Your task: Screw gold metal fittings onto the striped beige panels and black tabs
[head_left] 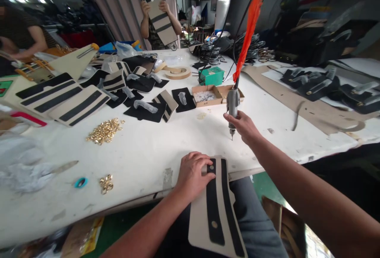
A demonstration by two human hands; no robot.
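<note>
Beige board (222, 206) lies under the gripping left hand (194, 173), apart from the right hand (244, 127) clasping a screwdriver (232, 101), and bears two black stripes (212, 198).

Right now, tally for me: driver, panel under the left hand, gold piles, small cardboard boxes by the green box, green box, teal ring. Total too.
Driver: 1
Panel under left hand: 1
Gold piles: 2
Cardboard boxes: 2
Green box: 1
Teal ring: 1
Total: 8
</note>
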